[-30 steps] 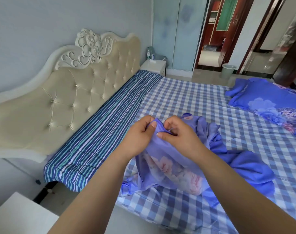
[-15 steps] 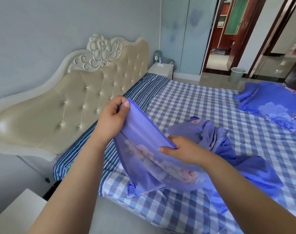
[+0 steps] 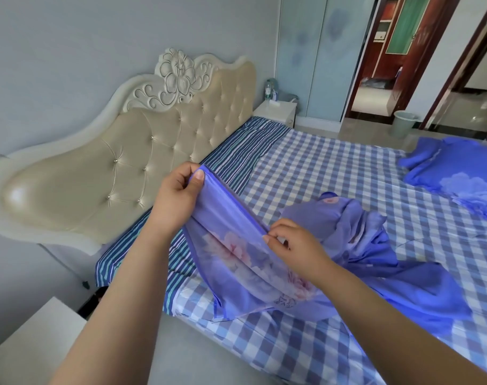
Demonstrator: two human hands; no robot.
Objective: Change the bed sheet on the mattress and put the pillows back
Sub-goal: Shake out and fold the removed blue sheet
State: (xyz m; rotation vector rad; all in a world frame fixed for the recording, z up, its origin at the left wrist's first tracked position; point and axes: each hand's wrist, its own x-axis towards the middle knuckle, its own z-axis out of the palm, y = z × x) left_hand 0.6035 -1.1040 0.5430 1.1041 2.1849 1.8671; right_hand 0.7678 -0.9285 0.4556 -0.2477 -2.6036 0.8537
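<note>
A purple floral sheet (image 3: pixel 356 245) lies bunched on the blue-and-white checked cover of the mattress (image 3: pixel 334 168). My left hand (image 3: pixel 175 201) pinches a corner of the sheet's hem and holds it raised near the headboard side. My right hand (image 3: pixel 295 244) pinches the same hem lower down, so the edge runs taut between both hands. A blue floral pillow (image 3: pixel 456 173) rests at the far right of the bed. A striped blue cloth (image 3: pixel 231 159) covers the strip of mattress along the headboard.
A cream tufted headboard (image 3: pixel 120 173) stands at the left. White bedside tables sit at the near corner (image 3: pixel 28 348) and the far corner (image 3: pixel 277 111). A bin (image 3: pixel 403 123) stands by the open doorway beyond the bed.
My hands were together on the bunched sheet; the left one has lifted a corner up and left, the right has slid down the hem, spreading the edge.
</note>
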